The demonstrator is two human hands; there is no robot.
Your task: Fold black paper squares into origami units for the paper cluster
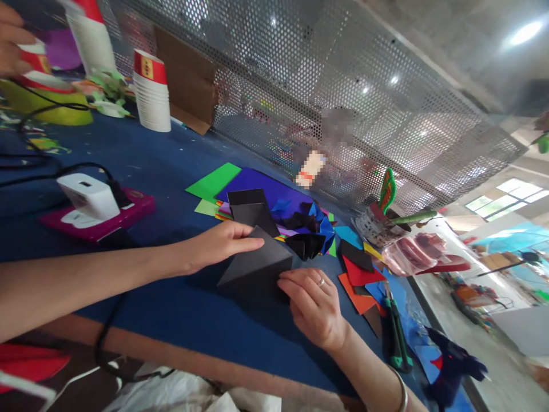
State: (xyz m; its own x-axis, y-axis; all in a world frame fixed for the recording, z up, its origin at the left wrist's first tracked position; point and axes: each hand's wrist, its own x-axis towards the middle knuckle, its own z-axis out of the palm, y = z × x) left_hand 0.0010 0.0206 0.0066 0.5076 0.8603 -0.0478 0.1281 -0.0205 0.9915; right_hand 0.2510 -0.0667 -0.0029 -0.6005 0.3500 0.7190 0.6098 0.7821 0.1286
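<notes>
A creased sheet of black paper point(257, 263) is held between my two hands, a little above the blue tabletop. My left hand point(223, 245) pinches its upper corner, thumb on top. At its right corner, the fingertips of my right hand point(315, 306) are closed on the paper; a ring and a bracelet show on that side. Just behind lie more black paper squares point(251, 207), a dark blue sheet point(266, 186) and a green sheet point(217, 182). Folded black paper pieces point(306, 245) and folded blue paper pieces point(326, 232) sit to their right.
A white charger point(88, 197) stands on a magenta power strip point(137, 207) at left, with black cables. Stacked paper cups point(152, 94) stand at the back. Right are coloured paper squares point(360, 272), green-handled pliers point(397, 332) and a glue gun point(454, 360). Another person's hand point(12, 43) is top left.
</notes>
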